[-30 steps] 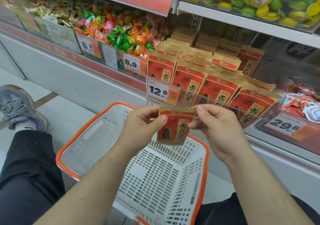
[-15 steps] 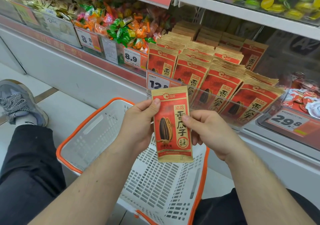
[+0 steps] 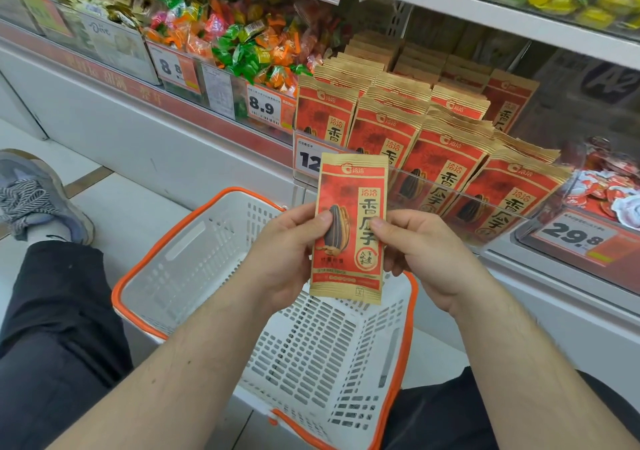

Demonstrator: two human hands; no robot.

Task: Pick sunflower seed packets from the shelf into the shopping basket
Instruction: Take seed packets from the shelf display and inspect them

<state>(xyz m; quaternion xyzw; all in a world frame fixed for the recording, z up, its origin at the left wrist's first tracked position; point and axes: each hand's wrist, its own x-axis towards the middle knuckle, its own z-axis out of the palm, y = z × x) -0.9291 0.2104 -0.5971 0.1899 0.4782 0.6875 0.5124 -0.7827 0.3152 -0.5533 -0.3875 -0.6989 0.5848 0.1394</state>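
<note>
I hold one red-and-gold sunflower seed packet (image 3: 349,228) upright, its front facing me, above the basket. My left hand (image 3: 287,255) pinches its left edge with the thumb on the front. My right hand (image 3: 419,252) grips its right edge the same way. Below them stands a white shopping basket (image 3: 214,259) with an orange rim, with nothing visible inside. Rows of the same packets (image 3: 436,151) stand upright on the shelf behind a transparent guard, just beyond my hands.
Bins of wrapped candies (image 3: 242,44) fill the shelf to the left, with price tags 8.8 and 8.9. A bin tagged 29.8 (image 3: 575,238) lies to the right. An upper shelf (image 3: 485,2) overhangs the packets. My dark-trousered legs flank the basket; a grey shoe (image 3: 38,196) rests left.
The packet was tilted with its top edge toward me; it now stands upright and raised, front facing me. Both hands shifted to its side edges. The view has dipped slightly.
</note>
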